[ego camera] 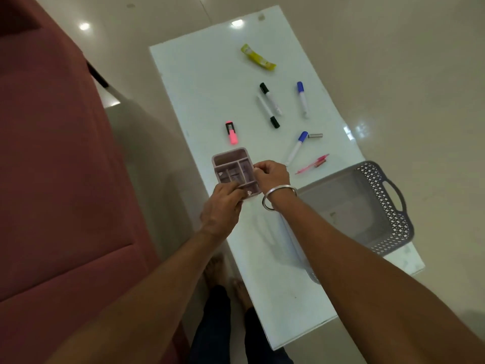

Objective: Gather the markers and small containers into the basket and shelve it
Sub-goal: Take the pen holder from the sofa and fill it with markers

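A small pink organiser (232,166) with several compartments is held over the table's left edge. My left hand (223,206) grips its near side and my right hand (271,173), with a metal bangle on the wrist, pinches its right rim. The grey perforated basket (383,200) stands at the table's right edge, just right of my right forearm. Loose on the white table (199,82) lie a pink highlighter (232,133), two black-capped markers (270,99), two blue-capped markers (301,98), a pink pen (312,164) and a yellow packet (257,57).
A dark red sofa (52,166) fills the left side, close to the table. A small metal piece (315,135) lies beside the nearer blue marker. Glossy beige floor tiles (406,74) surround the table. My feet and dark trousers (223,311) show below the table's near left edge.
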